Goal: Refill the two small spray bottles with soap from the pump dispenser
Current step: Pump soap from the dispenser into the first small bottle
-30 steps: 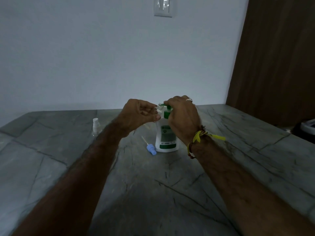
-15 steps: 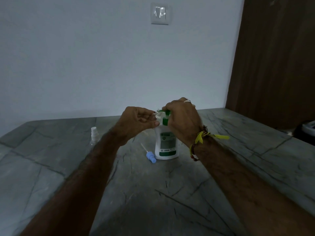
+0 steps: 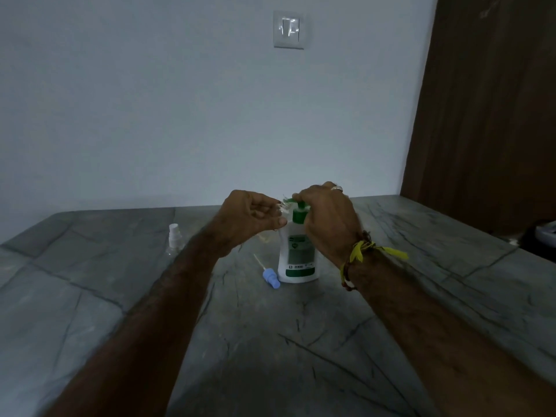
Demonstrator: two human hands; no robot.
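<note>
- Head view: a grey veined stone table [image 3: 270,341] ran from the near edge back to a pale wall [image 3: 180,115]. A white switch [image 3: 288,29] sat high on that wall, and a dark wood panel [image 3: 487,109] stood at the right. The light was dim.
- At the far right edge of the table lay a dark object with a pale part [image 3: 541,236]; it was too cut off to identify.
- A blue spray cap [image 3: 270,276] with its thin tube lay on its side, just left of the dispenser's base. A second small bottle [image 3: 174,240], clear with a white top, stood upright well to the left, apart from both hands.
- The dispenser [image 3: 298,257], white with a green label and green pump, stood upright near the middle of the table, between the two forearms.
- The right hand [image 3: 328,224] curled over the pump head from above and the right, hiding part of the dispenser's body. A yellow thread band [image 3: 361,251] circled that wrist, and a ring showed on one finger.
- The left hand [image 3: 252,218] was closed in a pinch on a small clear bottle [image 3: 282,207], held at the pump's nozzle; the bottle was mostly hidden and blurred, so its tilt probably cannot be read.
</note>
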